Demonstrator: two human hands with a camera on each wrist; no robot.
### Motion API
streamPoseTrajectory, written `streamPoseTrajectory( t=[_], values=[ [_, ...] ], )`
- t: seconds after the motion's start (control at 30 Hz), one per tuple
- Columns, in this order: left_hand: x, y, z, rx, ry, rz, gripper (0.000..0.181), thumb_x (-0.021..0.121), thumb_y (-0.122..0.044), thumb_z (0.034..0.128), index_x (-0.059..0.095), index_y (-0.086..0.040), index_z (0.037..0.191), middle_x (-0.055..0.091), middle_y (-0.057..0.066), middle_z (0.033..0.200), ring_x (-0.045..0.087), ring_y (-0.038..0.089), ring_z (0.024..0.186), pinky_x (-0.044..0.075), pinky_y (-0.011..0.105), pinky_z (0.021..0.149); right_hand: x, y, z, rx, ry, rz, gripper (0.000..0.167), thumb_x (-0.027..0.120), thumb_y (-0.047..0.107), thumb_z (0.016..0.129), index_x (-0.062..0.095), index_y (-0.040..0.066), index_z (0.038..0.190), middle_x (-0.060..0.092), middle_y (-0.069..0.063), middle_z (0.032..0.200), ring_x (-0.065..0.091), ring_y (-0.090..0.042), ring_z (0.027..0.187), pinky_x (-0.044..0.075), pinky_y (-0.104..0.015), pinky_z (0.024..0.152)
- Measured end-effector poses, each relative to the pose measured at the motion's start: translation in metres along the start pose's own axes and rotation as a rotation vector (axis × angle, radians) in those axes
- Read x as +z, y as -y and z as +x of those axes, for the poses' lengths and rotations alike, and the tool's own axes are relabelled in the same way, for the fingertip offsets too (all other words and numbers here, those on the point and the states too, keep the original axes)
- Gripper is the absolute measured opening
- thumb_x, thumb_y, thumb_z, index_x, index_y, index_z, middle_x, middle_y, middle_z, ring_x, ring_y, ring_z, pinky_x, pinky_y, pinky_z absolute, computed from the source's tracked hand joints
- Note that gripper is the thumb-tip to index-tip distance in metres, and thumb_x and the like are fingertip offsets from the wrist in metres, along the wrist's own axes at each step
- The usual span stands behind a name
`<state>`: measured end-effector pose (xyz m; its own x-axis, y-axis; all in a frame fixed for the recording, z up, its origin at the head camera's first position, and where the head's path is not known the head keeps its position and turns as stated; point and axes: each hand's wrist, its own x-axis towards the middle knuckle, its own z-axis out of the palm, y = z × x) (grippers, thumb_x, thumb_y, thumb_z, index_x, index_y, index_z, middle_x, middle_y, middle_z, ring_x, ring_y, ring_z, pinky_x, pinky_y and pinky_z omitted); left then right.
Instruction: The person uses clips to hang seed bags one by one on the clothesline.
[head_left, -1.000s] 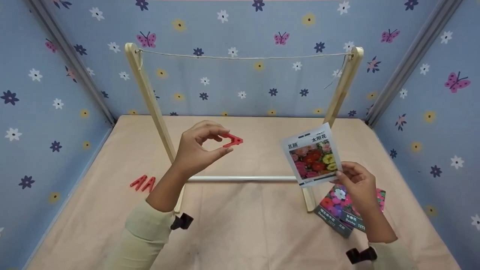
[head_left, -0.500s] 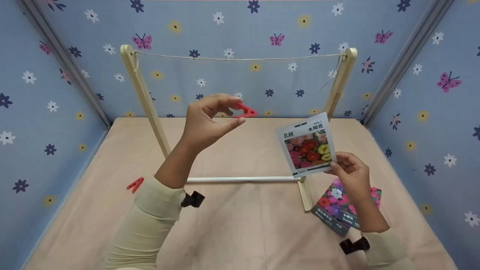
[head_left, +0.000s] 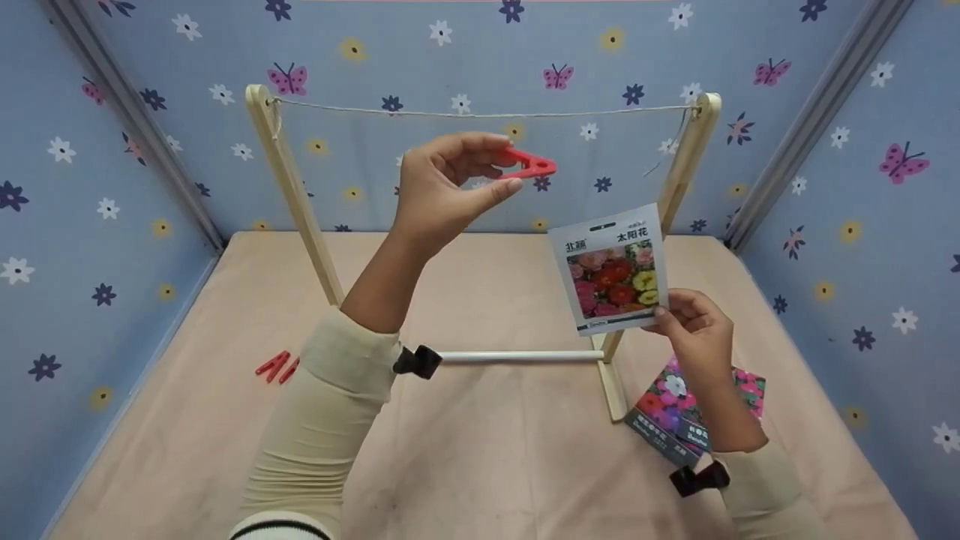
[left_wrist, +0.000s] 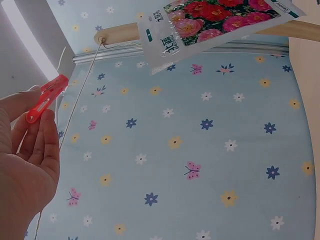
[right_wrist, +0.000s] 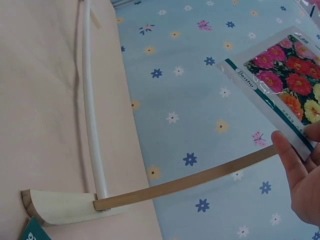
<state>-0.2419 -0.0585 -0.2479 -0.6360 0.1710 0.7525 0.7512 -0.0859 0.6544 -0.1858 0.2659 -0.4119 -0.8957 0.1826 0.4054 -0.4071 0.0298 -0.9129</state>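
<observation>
A red clothespin (head_left: pixel 534 165) is pinched between the thumb and fingers of my left hand (head_left: pixel 450 184), raised a little below the string (head_left: pixel 480 115) in the head view. The left wrist view also shows the clothespin (left_wrist: pixel 47 97), apart from the string. My right hand (head_left: pixel 699 330) grips the lower right corner of a flower seed packet (head_left: pixel 611 277), which tilts slightly, picture side toward me. In the right wrist view the packet (right_wrist: pixel 295 75) hangs in the air, its lower corner between thumb and fingers.
The string spans two wooden posts (head_left: pixel 296 191) joined low down by a white rod (head_left: pixel 517 356). More red clothespins (head_left: pixel 274 365) lie on the table at left, partly behind the sleeve. Other seed packets (head_left: pixel 667 409) overlap at right, under the right forearm.
My left hand has risen and moved right with the clothespin, up toward the string. My right hand has lifted the seed packet slightly upward and a little to the left.
</observation>
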Motion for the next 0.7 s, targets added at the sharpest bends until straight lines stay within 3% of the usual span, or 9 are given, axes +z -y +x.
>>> streamPoseTrajectory(
  t=[0.23, 0.37, 0.53, 0.7],
  values=[
    [0.011, -0.007, 0.025, -0.059, -0.024, 0.032, 0.033, 0.082, -0.002, 0.0769, 0.070, 0.006, 0.107, 0.072, 0.012, 0.100, 0.069, 0.022, 0.090, 0.054, 0.034, 0.088, 0.013, 0.001, 0.003, -0.007, -0.038, 0.027, 0.018, 0.060, -0.009, 0.091, 0.060, -0.013, 0.109, 0.069, -0.013, 0.098, 0.068, -0.023, 0.086, 0.059, -0.036, 0.074],
    [0.018, -0.011, 0.036, -0.060, -0.034, 0.073, 0.034, 0.082, -0.004, 0.0776, 0.070, 0.006, 0.108, 0.072, 0.011, 0.101, 0.068, 0.019, 0.092, 0.053, 0.030, 0.089, 0.019, 0.002, 0.004, -0.014, -0.066, 0.053, 0.019, 0.060, -0.010, 0.091, 0.060, -0.013, 0.110, 0.069, -0.013, 0.097, 0.067, -0.022, 0.084, 0.059, -0.036, 0.073],
    [0.022, -0.015, 0.048, -0.034, -0.022, 0.166, 0.036, 0.082, -0.008, 0.0788, 0.070, 0.005, 0.110, 0.071, 0.011, 0.106, 0.067, 0.014, 0.095, 0.052, 0.025, 0.091, 0.026, 0.001, 0.004, -0.023, -0.099, 0.043, 0.018, 0.059, -0.010, 0.091, 0.061, -0.011, 0.109, 0.069, -0.012, 0.096, 0.067, -0.022, 0.083, 0.059, -0.034, 0.074],
    [0.021, -0.019, 0.062, -0.080, 0.025, 0.288, 0.037, 0.081, -0.014, 0.0805, 0.070, 0.001, 0.113, 0.071, 0.009, 0.110, 0.066, 0.012, 0.100, 0.049, 0.019, 0.093, 0.034, 0.000, 0.007, -0.049, -0.121, 0.067, 0.017, 0.058, -0.012, 0.091, 0.061, -0.011, 0.107, 0.069, -0.012, 0.093, 0.068, -0.020, 0.081, 0.059, -0.034, 0.072]
  ],
)
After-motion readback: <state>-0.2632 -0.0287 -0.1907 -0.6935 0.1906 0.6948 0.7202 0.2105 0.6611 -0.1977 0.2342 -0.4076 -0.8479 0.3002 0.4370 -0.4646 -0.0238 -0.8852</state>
